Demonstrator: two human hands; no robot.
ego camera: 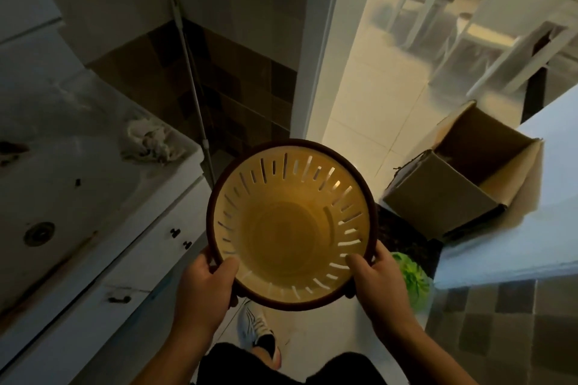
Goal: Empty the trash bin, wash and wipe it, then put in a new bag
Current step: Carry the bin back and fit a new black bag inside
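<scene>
The left hand point(208, 283) grips the near rim of the round yellow slotted plastic trash bin with the dark brown rim band point(291, 225) at about 8 o'clock, thumb hooked inside and fingers curled beneath. The right hand point(373, 280) grips the same rim at about 4 o'clock in the same manner. The bin is held in the air, mouth up, in front of the body, and its interior shows no bag and no rubbish. Risk: the hold bears on the near edge only, so the far side could dip and the bin could slip if the rim is wet; any water would also leak through the wall slots onto the floor. At 9 o'clock lies a white marbled sink basin point(72, 197) with a crumpled white cloth point(150, 144) on its corner, above white cabinet doors point(147, 262). A white mop handle point(192, 87) leans in the tiled corner at 11 o'clock. An open brown cardboard box point(463, 184) stands at 2 o'clock, a green bundle point(413, 278) at 4 o'clock. A bright doorway shows white chairs point(500, 28) at 1 o'clock.
</scene>
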